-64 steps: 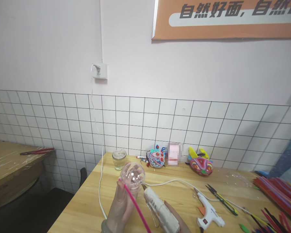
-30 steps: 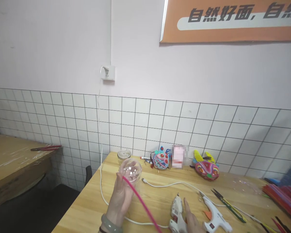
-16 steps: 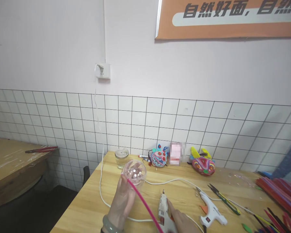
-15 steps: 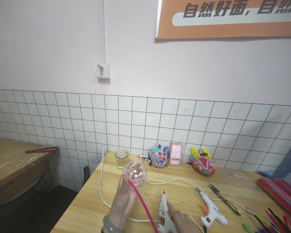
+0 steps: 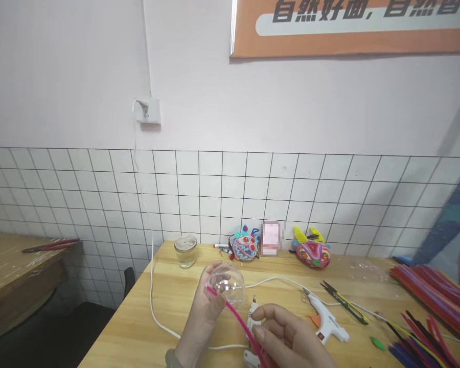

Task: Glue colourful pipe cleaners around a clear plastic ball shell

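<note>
My left hand (image 5: 209, 301) is closed around a clear plastic ball (image 5: 233, 278) and a bright pink pipe cleaner (image 5: 235, 313). One end of the pipe cleaner lies by the ball's near side, and the rest slopes down to the right. My right hand (image 5: 287, 335) is beside its lower stretch, fingers curled, with a gap between thumb and forefinger. I see nothing held in that gap. Under the pipe cleaner and partly behind my right hand, a white glue gun (image 5: 252, 313) lies on the wooden table (image 5: 138, 327).
To the right lie a second glue gun (image 5: 327, 322), thread snips (image 5: 345, 302), a green leaf-shaped piece (image 5: 377, 343) and bundled pipe cleaners (image 5: 437, 296). A glass jar (image 5: 186, 251) and two colourful animal-face crafts (image 5: 245, 246) stand toward the back. White cords (image 5: 152, 286) cross the table.
My right hand has left the glue gun and come up beside the pink pipe cleaner. The ball and my left hand have shifted slightly right. The view has turned a little to the right.
</note>
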`<control>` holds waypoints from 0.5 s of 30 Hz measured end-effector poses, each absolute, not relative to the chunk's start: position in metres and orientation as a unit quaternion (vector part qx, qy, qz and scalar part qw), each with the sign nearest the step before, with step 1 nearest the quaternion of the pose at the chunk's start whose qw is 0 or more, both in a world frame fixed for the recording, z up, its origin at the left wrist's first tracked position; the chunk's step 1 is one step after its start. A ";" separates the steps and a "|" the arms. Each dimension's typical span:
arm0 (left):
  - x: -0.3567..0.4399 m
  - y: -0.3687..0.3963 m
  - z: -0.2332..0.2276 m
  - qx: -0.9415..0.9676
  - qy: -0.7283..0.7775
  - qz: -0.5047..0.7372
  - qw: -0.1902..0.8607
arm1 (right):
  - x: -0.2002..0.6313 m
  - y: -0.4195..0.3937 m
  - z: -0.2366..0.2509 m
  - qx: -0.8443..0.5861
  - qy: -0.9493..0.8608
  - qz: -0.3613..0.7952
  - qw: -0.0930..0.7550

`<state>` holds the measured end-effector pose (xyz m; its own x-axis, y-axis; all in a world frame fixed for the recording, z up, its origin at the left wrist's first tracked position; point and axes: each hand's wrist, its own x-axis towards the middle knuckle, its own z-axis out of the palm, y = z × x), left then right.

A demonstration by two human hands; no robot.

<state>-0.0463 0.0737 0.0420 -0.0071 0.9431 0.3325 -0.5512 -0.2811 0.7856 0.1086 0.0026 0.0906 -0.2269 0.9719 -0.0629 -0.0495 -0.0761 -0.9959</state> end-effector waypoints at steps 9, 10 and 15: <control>-0.046 0.072 0.042 0.450 0.264 0.663 0.537 | 0.103 0.013 0.079 -0.471 -0.557 0.556 0.399; -0.046 0.073 0.041 0.450 0.266 0.663 0.536 | 0.103 0.013 0.078 -0.473 -0.560 0.541 0.411; -0.043 0.071 0.042 0.427 0.267 0.659 0.559 | 0.106 0.015 0.075 -0.525 -0.630 0.330 0.467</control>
